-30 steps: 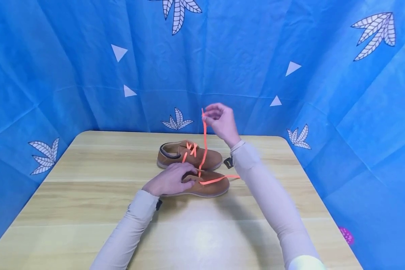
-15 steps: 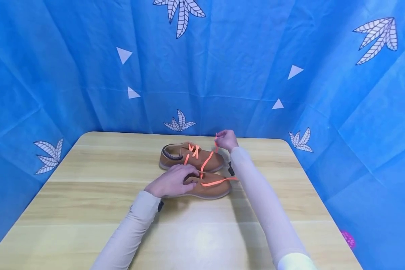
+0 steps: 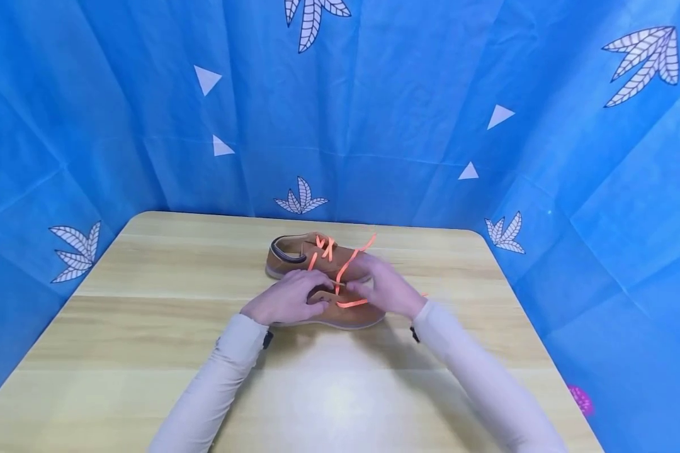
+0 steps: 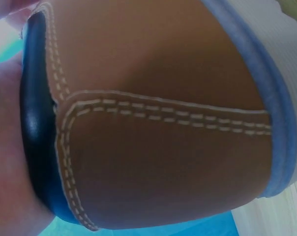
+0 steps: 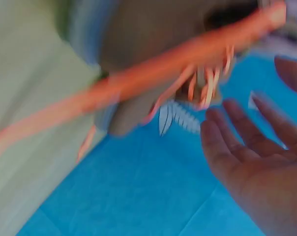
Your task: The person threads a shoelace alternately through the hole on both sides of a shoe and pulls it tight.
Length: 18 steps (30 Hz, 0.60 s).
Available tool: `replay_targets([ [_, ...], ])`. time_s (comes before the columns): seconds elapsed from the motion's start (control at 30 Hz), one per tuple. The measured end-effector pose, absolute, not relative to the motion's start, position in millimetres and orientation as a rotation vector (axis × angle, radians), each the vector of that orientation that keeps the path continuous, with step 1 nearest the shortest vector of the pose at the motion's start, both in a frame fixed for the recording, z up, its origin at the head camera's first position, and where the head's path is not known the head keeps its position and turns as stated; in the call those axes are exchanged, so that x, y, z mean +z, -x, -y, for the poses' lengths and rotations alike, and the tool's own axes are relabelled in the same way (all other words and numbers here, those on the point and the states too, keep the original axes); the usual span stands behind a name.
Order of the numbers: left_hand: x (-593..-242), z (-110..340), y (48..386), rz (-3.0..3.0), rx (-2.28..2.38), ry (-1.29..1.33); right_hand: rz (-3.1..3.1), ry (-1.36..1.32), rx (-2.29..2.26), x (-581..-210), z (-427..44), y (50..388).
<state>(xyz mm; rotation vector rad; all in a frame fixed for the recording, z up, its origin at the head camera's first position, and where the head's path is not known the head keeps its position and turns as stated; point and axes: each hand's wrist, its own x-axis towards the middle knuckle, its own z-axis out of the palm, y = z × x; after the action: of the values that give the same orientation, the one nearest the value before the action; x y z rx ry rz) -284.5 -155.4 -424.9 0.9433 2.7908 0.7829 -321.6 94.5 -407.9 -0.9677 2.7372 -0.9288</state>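
Note:
Two brown shoes with orange laces lie side by side, toes to the right. My left hand grips the near shoe around its opening, fingers bent over the upper. The left wrist view shows that shoe's stitched heel close up. My right hand is over the toe of the near shoe, fingers apart and holding nothing in the right wrist view. One loose lace end from the near shoe lies across the far shoe. The other orange lace runs rightward, partly hidden by my right hand.
The shoes stand on a pale wooden table, towards its back edge. A blue patterned curtain hangs behind and along both sides.
My right hand has lowered from high up with a lace end, let it fall over the far shoe, and come back towards the near shoe. My left hand stays put.

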Motion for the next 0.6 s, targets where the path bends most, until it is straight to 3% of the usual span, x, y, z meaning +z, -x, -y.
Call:
replay_targets([
  [0.1, -424.3, 155.6, 285.3, -2.802, 0.766, -0.946, -2.789, 1.157, -0.801, -417.2, -94.2, 296.5],
  [0.27, -425.0, 155.8, 284.2, -2.800, 0.769, -0.939, -2.843, 1.241, -0.705, -429.9, -95.2, 277.0],
  [0.6, -425.3, 154.9, 284.8, -2.816, 0.777, -0.940, -2.466, 0.716, -1.341, -441.0, -79.1, 260.9],
])
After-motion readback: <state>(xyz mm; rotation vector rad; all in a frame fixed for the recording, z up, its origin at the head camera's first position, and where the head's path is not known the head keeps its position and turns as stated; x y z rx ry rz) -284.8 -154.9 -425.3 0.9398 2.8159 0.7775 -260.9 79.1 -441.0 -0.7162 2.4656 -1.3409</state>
